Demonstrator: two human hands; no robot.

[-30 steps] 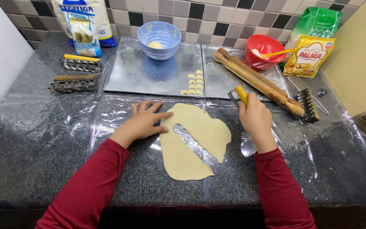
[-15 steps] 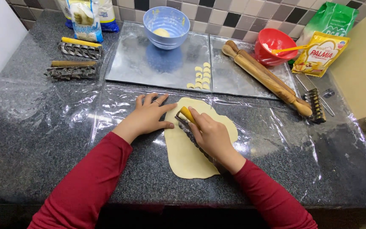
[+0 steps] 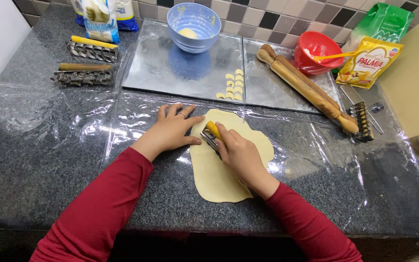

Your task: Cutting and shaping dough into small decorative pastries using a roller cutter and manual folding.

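Note:
A flat sheet of pale dough (image 3: 219, 174) lies on clear plastic film (image 3: 136, 114) over the dark granite counter. My right hand (image 3: 238, 153) grips a metal cutter with a yellow handle (image 3: 212, 132) and presses it onto the dough's upper left part. My left hand (image 3: 170, 128) rests flat, fingers spread, on the film at the dough's left edge, its thumb touching the dough. Several small cut dough pieces (image 3: 233, 87) sit on a metal tray (image 3: 170, 73) behind.
A blue bowl (image 3: 193, 19) stands on the tray. A wooden rolling pin (image 3: 306, 85) lies across a second tray. A red bowl with a yellow spoon (image 3: 314, 48), packets (image 3: 369, 60), and other metal cutters (image 3: 83, 75) (image 3: 362, 119) line the back.
My right hand has brought the yellow-handled cutter from beside the rolling pin leftward onto the dough. My left hand has stayed at the dough's left edge.

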